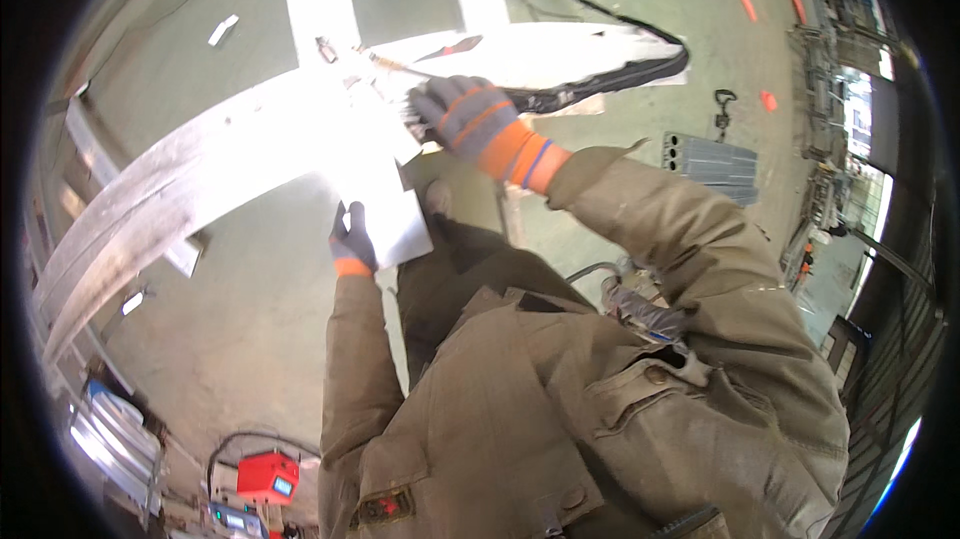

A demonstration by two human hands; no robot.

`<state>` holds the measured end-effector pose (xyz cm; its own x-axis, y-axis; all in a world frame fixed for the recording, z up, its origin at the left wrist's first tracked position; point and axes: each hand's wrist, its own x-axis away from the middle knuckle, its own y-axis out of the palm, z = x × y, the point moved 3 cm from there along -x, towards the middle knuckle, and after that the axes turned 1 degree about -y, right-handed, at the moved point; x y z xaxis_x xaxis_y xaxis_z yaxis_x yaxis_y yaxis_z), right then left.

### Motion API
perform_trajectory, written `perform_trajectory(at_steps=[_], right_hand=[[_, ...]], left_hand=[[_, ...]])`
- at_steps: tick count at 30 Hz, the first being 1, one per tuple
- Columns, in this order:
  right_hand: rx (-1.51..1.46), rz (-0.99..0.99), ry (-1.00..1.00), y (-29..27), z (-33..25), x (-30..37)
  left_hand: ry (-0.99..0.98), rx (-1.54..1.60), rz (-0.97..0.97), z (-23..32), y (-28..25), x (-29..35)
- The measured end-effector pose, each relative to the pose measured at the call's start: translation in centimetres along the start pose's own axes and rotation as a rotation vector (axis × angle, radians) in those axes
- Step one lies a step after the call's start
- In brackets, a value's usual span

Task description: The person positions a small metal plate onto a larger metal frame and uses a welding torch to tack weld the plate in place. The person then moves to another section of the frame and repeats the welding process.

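Observation:
My left hand (352,238), in a grey and orange glove, grips the left edge of a flat, pale metal plate (405,229). The plate's far end merges into strong white glare. Further up and to the right, my gloved right hand (475,124) is closed around what looks like a welding torch, mostly hidden by the fingers. A thick black hose (600,82) runs off to the right from beside this hand. Long pale bars cross ahead of both hands; the nearer wide bar (190,164) curves across the view. A red-handled tool (455,47) lies on the bars.
On the green floor at right are a bundle of grey metal profiles (712,165) and a dark hook (723,109). A red machine (268,479) with a small screen stands at lower left, near stacked shiny metal pieces (115,444). Racks line the right side.

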<state>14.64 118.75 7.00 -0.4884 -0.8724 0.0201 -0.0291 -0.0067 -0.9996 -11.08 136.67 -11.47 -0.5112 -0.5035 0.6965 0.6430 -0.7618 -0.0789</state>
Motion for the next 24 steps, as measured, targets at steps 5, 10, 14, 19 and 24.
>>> perform_trajectory(at_steps=[5, 10, 14, 19, 24], right_hand=[[0.083, -0.225, 0.028, 0.5, 0.0, -1.3], [0.087, -0.339, -0.031, -0.3, 0.3, -2.1], [0.064, -0.302, -0.044, -4.3, 1.1, -1.8], [0.116, -0.166, 0.014, -13.2, 6.7, 1.9], [0.080, 0.139, 0.039, -23.5, 18.2, 10.9]], left_hand=[[-0.031, 0.112, -0.057, -0.6, 0.3, -0.4], [0.021, 0.102, -0.031, -1.6, 0.1, -1.1], [0.025, 0.081, -0.015, -1.8, 0.2, -1.2], [0.041, 0.058, 0.001, -1.8, 0.0, -1.2], [0.059, -0.027, 0.026, -2.9, -0.7, -2.1]])
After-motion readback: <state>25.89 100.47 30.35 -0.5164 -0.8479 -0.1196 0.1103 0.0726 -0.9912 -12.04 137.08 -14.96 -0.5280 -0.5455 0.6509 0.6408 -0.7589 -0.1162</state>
